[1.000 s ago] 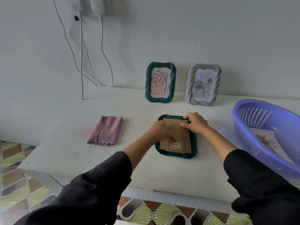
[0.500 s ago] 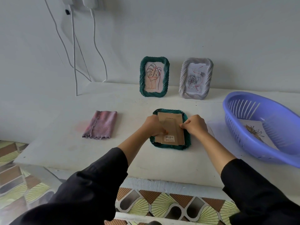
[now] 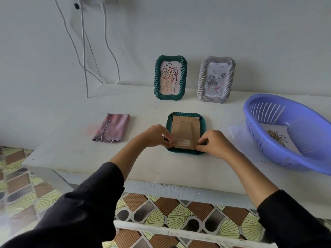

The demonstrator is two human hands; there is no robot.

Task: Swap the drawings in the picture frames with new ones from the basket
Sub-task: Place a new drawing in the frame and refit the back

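green frame (image 3: pixel 203 122) is lying face down on the counter (image 3: pixel 80 154), middle near the front edge, cardboard backing (image 3: pixel 185 131) up. left hand (image 3: pixel 155 136) and right hand (image 3: pixel 215 143) are pinching the backing's near corners. purple basket (image 3: pixel 259 140) is sitting at the right edge.

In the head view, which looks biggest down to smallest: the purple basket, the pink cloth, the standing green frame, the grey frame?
1. purple basket, though cut off.
2. grey frame and standing green frame look alike, unranked.
3. pink cloth, smallest, lying flat and nearer.
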